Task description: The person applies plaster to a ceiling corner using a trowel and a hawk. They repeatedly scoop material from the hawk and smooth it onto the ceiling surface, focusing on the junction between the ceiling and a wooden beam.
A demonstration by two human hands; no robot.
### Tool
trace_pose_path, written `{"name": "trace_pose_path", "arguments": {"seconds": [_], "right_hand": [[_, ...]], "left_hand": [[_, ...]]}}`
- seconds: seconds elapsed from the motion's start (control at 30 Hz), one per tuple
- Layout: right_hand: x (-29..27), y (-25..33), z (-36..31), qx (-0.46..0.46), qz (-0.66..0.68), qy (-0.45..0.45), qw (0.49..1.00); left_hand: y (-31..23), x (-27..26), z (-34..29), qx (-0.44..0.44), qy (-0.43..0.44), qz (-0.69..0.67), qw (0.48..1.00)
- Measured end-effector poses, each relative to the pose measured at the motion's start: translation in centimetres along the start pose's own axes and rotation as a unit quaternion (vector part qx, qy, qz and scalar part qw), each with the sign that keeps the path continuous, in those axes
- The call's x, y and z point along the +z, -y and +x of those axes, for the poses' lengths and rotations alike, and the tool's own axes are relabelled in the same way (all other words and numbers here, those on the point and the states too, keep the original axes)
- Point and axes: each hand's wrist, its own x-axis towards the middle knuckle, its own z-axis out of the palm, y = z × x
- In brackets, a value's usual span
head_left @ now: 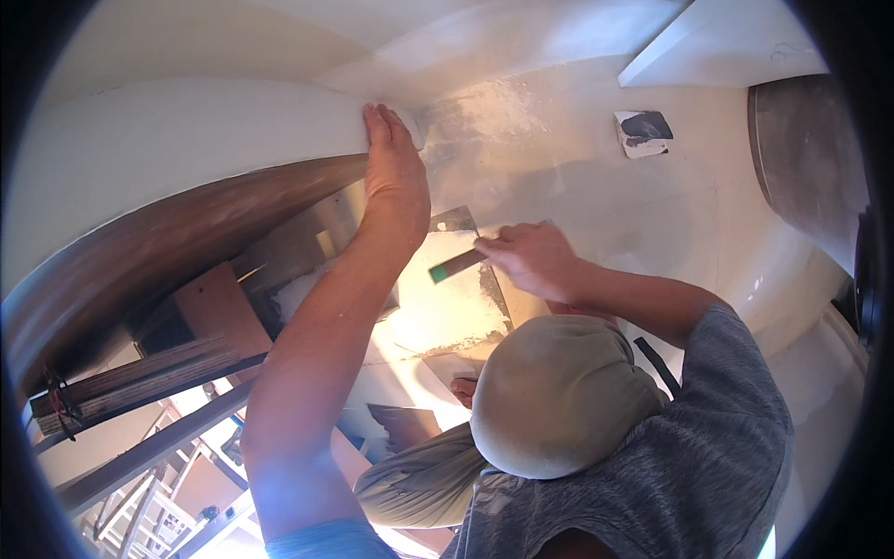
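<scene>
My left hand (396, 163) lies with straight fingers against the rounded end of a white panel (233, 116), above its brown lower band. My right hand (533, 259) is closed round a narrow grey-brown bar (458, 265) with a green end. The bar's far part is hidden in the grip, and its exact kind cannot be made out. Just below that bar, a dark board (453, 220) is largely covered by a cream, smeared layer (438, 293). My bent knee (568, 396) in beige trousers is close under my right forearm.
A small flat square (643, 132), patchy black and white, rests on the pale curved surface at right. Dark curved panel (810, 149) stands beyond it. At left are brown boards (219, 307) and a dark beam (158, 447), with white ladder-like frames (154, 498) below.
</scene>
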Motion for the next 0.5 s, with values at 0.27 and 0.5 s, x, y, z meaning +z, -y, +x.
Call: {"name": "trace_pose_path", "arguments": {"seconds": [0.27, 0.5], "right_hand": [[-4.0, -4.5, -3.6, 0.179, 0.390, -0.021, 0.903], [-3.0, -3.1, -1.2, 0.146, 0.484, -0.131, 0.853]], "left_hand": [[-1.5, 2.0, 1.4, -0.037, -0.027, 0.024, 0.999], [-0.5, 1.2, -0.8, -0.037, -0.032, 0.017, 0.999]]}}
